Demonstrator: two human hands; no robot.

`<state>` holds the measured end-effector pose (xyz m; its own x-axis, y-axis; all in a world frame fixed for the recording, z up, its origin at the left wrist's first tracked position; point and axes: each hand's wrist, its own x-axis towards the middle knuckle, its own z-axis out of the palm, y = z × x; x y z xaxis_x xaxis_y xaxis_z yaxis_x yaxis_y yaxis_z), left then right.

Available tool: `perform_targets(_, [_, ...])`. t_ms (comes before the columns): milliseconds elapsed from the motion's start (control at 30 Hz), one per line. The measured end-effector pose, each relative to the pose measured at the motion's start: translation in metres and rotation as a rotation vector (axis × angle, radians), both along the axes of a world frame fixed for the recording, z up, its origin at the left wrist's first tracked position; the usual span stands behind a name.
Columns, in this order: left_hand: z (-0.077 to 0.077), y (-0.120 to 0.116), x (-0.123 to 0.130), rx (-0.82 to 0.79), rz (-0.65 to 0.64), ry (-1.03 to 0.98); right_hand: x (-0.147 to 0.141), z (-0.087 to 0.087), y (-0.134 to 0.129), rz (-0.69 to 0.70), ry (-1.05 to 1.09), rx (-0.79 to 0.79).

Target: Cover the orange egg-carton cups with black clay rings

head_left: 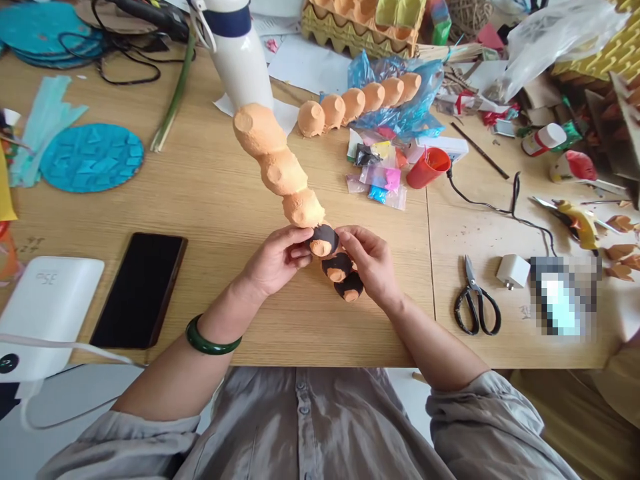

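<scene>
An orange egg-carton strip runs from the white bottle's foot toward me, its bumpy cups in a row. Black, clay-like material wraps the three cups nearest me, leaving their tips orange. My left hand has its thumb and fingers closed on the left side of the first black-covered cup. On the opposite side, my right hand pinches the same cup's edge, its curled fingers beside the lower cups. Farther back, a second orange egg-carton strip lies partly on a blue plastic bag.
Behind the strip stands a white bottle. Small clay packets and a red cup sit right of centre. Scissors and a charger plug are at right; a phone and power bank at left.
</scene>
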<state>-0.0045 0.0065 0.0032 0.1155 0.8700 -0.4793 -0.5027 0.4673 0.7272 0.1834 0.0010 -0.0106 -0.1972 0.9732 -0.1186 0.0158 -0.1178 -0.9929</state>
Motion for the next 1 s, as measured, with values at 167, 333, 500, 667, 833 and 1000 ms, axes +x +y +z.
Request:
perform_targets(167, [-0.002, -0.003, 0.002, 0.053, -0.009, 0.087, -0.001, 0.008, 0.000, 0.092, 0.055, -0.064])
perform_targets(333, [-0.004, -0.003, 0.004, 0.039, -0.014, 0.164, -0.006, 0.013, -0.002, 0.120, 0.121, -0.098])
perform_targets(500, [-0.002, -0.004, 0.006, 0.022, -0.023, 0.181, -0.006, 0.009, 0.002, 0.139, 0.205, -0.273])
perform_targets(667, [-0.003, -0.003, 0.006, 0.047, -0.043, 0.106, -0.003, 0.002, 0.008, 0.065, 0.259, -0.380])
perform_targets(833, [-0.007, -0.002, 0.002, 0.067, -0.059, 0.113, 0.000, -0.002, 0.011, 0.024, 0.130, -0.309])
perform_targets(1000, [-0.009, -0.003, 0.002, 0.119, -0.094, 0.154, 0.004, -0.009, 0.014, 0.032, -0.048, -0.133])
